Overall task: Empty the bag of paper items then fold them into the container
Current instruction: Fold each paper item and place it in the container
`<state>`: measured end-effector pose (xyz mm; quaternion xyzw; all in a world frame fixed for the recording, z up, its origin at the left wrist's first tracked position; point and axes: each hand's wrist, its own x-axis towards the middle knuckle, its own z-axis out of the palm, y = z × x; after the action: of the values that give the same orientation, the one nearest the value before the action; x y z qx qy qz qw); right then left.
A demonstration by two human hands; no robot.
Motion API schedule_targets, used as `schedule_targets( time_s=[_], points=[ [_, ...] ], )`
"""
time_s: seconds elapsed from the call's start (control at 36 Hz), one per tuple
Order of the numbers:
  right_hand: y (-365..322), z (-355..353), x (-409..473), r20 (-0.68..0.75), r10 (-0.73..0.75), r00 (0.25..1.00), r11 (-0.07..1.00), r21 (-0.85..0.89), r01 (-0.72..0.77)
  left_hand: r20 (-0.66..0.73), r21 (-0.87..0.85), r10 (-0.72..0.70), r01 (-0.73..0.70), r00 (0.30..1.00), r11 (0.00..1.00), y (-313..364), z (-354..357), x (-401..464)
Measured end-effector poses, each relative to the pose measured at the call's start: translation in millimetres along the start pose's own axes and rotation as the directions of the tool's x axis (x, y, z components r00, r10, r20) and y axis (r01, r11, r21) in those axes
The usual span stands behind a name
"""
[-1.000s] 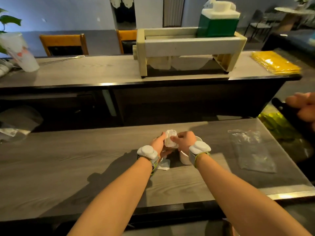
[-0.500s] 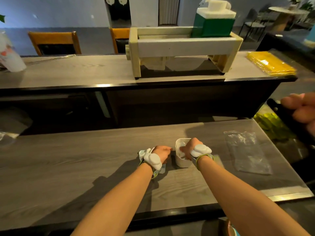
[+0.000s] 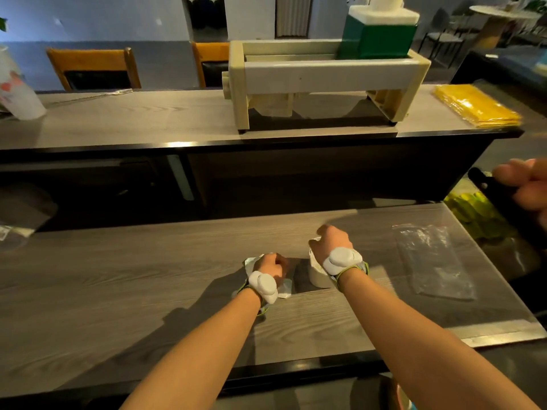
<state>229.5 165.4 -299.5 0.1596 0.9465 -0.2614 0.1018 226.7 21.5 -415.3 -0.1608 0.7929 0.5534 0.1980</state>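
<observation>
Fingers of right hand [image 3: 331, 241] curled down over top of small white round container [image 3: 316, 275], centre of frame, tips hidden inside the rim; probably pressing a folded piece in, but can't tell if anything pinched. Left hand [image 3: 270, 264] just left of it, fingers bunched in a loose fist on thin white paper items [image 3: 282, 290] lying flat on grey wood-grain counter [image 3: 118, 276]; paper corners showing above and below the fist, prob. gripped.

Clear crumpled plastic bag [image 3: 433, 261] flat at centre right, well apart from both hands, looks emptied.

Risks, judged from here:
- Container light and open-topped, right hand pushing from above and a bit off-centre → could tip or skid toward left hand, spilling what's already in.
- Folded paper springy → may pop back out once fingers lift if not pressed deep enough.
- Left fist crumpling rather than folding → piece too bulky for the narrow mouth.
- Thin sheets stacked under left hand → two lifted at once, fold goes sloppy.
- Wrist-worn white pods [image 3: 342, 260] close to rim → could knock container on withdrawal.

Blurred fingers of another hand [image 3: 524, 184] on a dark object at right edge; no bearing unless reaching in.
</observation>
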Motion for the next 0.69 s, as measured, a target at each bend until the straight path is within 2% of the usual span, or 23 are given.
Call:
schedule_targets(
  time_s=[0.06, 0.11, 0.19, 0.22, 0.31, 0.42, 0.47, 0.53, 0.61, 0.69],
  points=[
    [-6, 9, -6, 0.044, -0.060, 0.997, 0.998, 0.032, 0.059, -0.009, -0.002, -0.047, 0.047, 0.999, 0.999, -21, -3, 17],
    [-9, 16, -15, 0.094, -0.109, 0.990, 0.994, 0.011, 0.108, 0.009, 0.069, -0.047, 0.047, 0.999, 0.997, -15, -7, 9],
    [-10, 35, -26, 0.173, -0.172, 0.970, 0.971, -0.136, 0.196, -0.025, 0.105, 0.082, -0.079, 0.996, 0.991, -9, -14, -7],
    [-9, 45, -27, 0.215, -0.183, 0.959, 0.962, -0.161, 0.220, -0.023, 0.060, 0.089, -0.087, 0.996, 0.994, -11, -16, -10],
    [1, 79, -23, 0.311, -0.142, 0.940, 0.969, -0.152, 0.196, -0.076, -0.015, -0.082, 0.081, 0.994, 0.997, -35, -21, -12],
    [17, 116, -21, 0.360, -0.066, 0.931, 0.969, -0.198, 0.145, -0.007, -0.079, -0.247, 0.246, 0.969, 0.966, -43, -43, -31],
    [20, 121, -23, 0.344, -0.061, 0.937, 0.974, -0.183, 0.131, 0.150, -0.185, -0.357, 0.381, 0.922, 0.906, -39, -55, -35],
    [21, 123, -24, 0.328, -0.046, 0.943, 0.983, -0.153, 0.101, 0.337, -0.195, -0.411, 0.490, 0.847, 0.850, -43, -65, -37],
    [21, 118, -28, 0.310, -0.037, 0.950, 0.994, -0.084, 0.066, 0.298, -0.240, -0.390, 0.464, 0.871, 0.853, -47, -70, -37],
    [19, 112, -30, 0.372, -0.002, 0.928, 0.995, -0.088, 0.037, 0.300, -0.271, -0.389, 0.469, 0.871, 0.841, -46, -71, -39]
  ],
)
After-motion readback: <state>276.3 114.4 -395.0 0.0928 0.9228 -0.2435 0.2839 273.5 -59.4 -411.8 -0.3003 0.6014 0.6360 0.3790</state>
